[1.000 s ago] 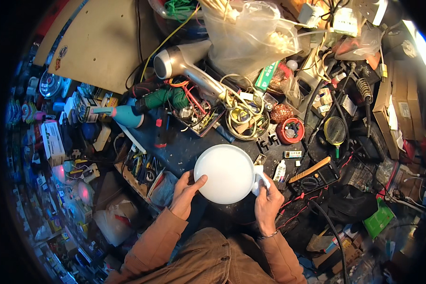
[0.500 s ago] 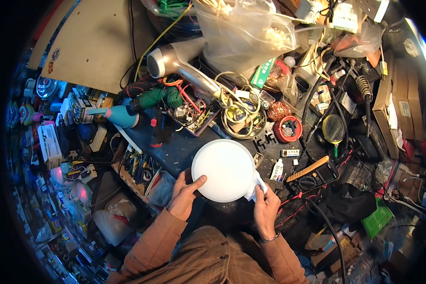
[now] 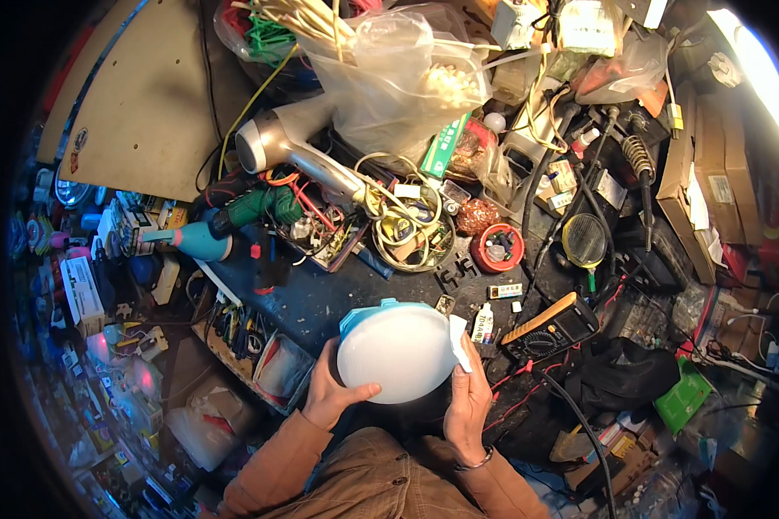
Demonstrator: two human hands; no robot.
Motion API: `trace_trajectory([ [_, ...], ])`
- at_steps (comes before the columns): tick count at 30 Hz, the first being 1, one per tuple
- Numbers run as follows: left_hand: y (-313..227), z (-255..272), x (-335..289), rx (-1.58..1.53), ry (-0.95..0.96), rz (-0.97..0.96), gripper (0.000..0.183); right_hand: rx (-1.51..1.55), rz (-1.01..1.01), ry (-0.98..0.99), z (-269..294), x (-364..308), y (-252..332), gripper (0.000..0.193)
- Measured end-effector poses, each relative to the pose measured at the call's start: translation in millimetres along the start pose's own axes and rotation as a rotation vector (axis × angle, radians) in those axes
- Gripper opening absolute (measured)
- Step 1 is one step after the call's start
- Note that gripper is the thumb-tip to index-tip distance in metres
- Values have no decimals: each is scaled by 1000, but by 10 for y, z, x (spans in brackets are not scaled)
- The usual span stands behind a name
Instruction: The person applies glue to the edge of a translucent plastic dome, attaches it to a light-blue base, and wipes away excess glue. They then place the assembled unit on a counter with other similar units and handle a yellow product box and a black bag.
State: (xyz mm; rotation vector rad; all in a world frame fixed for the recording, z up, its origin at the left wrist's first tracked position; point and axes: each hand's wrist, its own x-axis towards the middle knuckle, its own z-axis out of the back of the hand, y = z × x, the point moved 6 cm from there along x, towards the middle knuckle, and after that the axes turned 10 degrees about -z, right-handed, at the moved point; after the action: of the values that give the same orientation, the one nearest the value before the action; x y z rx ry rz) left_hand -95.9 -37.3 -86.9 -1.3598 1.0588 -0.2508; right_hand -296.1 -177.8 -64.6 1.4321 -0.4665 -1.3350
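Tilted in front of me is a round object with a smooth white domed face [image 3: 398, 356] and a light-blue back edge [image 3: 388, 304] showing at its far side; it looks like a lamp. My left hand [image 3: 331, 389] grips its left rim, with the thumb lying on the white face and the fingers hidden behind. At the right rim my right hand [image 3: 466, 406] is closed on a folded white tissue [image 3: 460, 343], which touches the edge of the disc. Part of the right fingers is behind the tissue and rim.
Beyond the disc sit a coiled cream cable [image 3: 407, 203], a hair dryer [image 3: 299, 156] and a red round tub [image 3: 497, 248]. A yellow-black multimeter [image 3: 552, 329] and a small white bottle [image 3: 483, 323] lie to the right. A tool box [image 3: 234, 342] stands at left.
The disc has tipped so that its blue back edge now shows, and it sits lower in view. My right hand and the tissue have shifted up along the right rim. The view has shifted too.
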Motion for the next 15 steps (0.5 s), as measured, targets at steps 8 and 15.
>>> trace_trajectory([
  [8,-353,47,-34,489,118,-307,101,5,89,-21,54,32,296,52],
  [15,-712,-131,-68,786,151,-480,97,-159,414,-7,-5,-38,771,41],
])
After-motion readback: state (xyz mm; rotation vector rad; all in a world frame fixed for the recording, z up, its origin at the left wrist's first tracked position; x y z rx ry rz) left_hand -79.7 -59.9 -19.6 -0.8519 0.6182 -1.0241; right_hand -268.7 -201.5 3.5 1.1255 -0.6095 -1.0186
